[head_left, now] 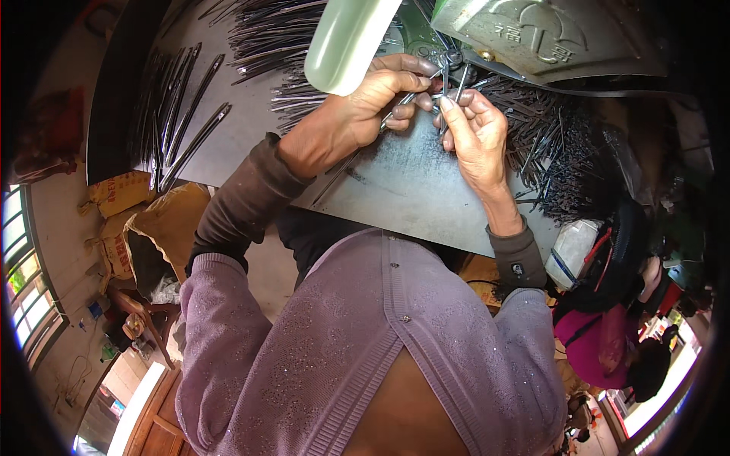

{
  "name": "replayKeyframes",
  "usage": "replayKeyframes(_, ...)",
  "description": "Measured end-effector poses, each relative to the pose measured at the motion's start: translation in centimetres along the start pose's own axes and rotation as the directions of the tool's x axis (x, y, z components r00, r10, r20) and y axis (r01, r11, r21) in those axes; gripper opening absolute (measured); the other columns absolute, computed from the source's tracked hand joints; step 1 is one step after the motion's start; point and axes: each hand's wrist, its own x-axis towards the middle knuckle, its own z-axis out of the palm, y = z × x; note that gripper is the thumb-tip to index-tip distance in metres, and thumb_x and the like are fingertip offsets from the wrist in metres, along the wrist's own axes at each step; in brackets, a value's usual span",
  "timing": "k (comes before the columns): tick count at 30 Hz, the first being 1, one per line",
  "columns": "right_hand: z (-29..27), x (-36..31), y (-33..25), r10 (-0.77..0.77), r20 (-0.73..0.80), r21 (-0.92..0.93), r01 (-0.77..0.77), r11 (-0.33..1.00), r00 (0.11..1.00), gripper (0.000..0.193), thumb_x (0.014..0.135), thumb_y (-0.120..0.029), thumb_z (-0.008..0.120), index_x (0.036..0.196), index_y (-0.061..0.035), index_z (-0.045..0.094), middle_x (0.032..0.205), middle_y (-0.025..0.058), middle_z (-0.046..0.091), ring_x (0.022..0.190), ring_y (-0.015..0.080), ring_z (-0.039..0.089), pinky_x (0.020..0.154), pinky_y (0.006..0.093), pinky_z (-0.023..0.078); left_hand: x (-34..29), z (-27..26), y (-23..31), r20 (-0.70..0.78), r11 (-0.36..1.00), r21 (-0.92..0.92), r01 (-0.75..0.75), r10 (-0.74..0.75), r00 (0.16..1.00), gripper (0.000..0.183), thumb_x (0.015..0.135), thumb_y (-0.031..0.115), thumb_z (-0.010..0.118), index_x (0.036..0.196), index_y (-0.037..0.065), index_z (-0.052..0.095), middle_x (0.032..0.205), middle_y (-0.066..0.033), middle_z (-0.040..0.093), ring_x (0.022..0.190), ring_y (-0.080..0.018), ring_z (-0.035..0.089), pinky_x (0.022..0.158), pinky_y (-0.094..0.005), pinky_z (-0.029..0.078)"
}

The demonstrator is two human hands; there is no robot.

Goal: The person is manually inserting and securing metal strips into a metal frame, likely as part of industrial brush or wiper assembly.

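Both hands are raised over the grey metal tabletop (395, 178), close together by the working part of a green machine (449, 57). My left hand (380, 95) is closed on a thin metal piece (393, 114) that slants down out of its fingers. My right hand (475, 133) pinches another slim metal piece (462, 82), pointing up toward the machine. The fingertips nearly meet, and the exact spot where the pieces meet the machine is too small to make out. Fingers look dark with grime.
Long dark metal pieces (277, 38) lie in rows at the far left, with more (179, 106) near the left edge. Right of my hands is a heap of dark pieces (555, 140). A pale green lamp-like tube (346, 49) and a metal cover (544, 38) overhang the table.
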Motion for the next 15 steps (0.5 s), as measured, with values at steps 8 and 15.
replayKeyframes(8,-0.3,1.0,-0.3,-0.024,-0.002,0.157,0.024,0.987,1.000,0.005,0.085,-0.007,0.057,0.082,-0.0032,0.055,0.069,0.0031,0.058,0.046,0.0027,0.045,0.042,0.0144,0.035,1.1,0.7,0.0,-0.012,0.955,0.221,-0.197,0.205,0.979,0.018,0.083,0.003,0.051,0.100,0.002,0.057,0.071,-0.0057,0.060,0.046,-0.0040,0.043,0.038,-0.0167,0.029)
replayKeyframes(15,-0.5,1.9,-0.4,-0.058,-0.022,0.166,0.061,0.984,0.998,0.005,0.085,-0.010,0.057,0.085,-0.0055,0.055,0.071,0.0034,0.060,0.045,0.0027,0.043,0.043,0.0149,0.034,2.0,1.8,0.0,-0.040,0.916,0.256,-0.309,0.329,0.943,0.017,0.080,0.002,0.053,0.096,0.002,0.060,0.066,-0.0028,0.059,0.050,-0.0041,0.050,0.038,-0.0156,0.030)
